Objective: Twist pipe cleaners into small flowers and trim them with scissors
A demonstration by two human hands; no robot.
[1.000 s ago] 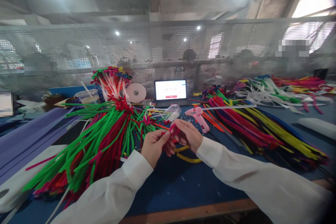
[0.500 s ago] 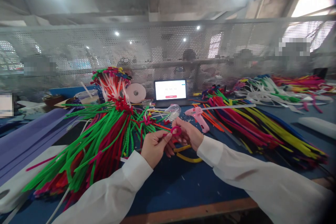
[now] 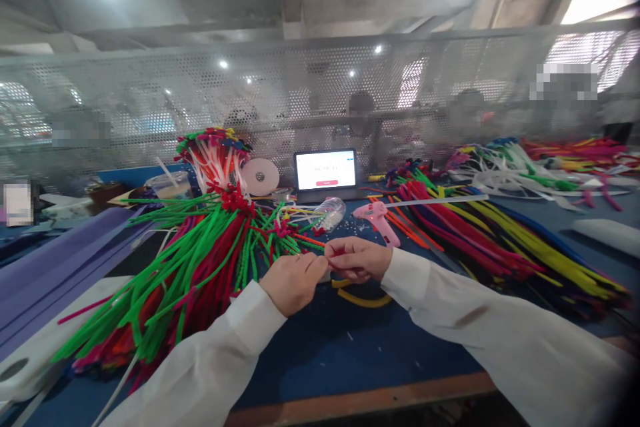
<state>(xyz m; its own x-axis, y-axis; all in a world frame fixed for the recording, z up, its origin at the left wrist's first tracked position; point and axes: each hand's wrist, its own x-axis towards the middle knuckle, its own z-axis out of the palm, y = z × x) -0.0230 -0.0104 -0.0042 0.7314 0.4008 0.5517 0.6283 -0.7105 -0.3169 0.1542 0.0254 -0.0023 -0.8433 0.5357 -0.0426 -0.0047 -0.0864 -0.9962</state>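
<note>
Fingers of the bare left hand (image 3: 293, 281) and bare right hand (image 3: 357, 259) curl inward, tips meeting; how tightly they close, and on what, I cannot tell from the head view. Nearest object I log: a curved yellow fuzzy stem (image 3: 367, 303) on the dark-blue tabletop (image 3: 320, 353), just below the right hand. Beyond that hand: a pale-pink plastic glue gun (image 3: 377, 215). Beside the left hand: a bundle of green and red fuzzy stems (image 3: 159, 263).

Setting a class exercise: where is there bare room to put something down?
Mainly the blue tabletop between yellow stems, white sleeves and brown front edge, bar pale flecks; smaller, between multicoloured bundle and white block. Crowded: the left, under green stems.
</note>
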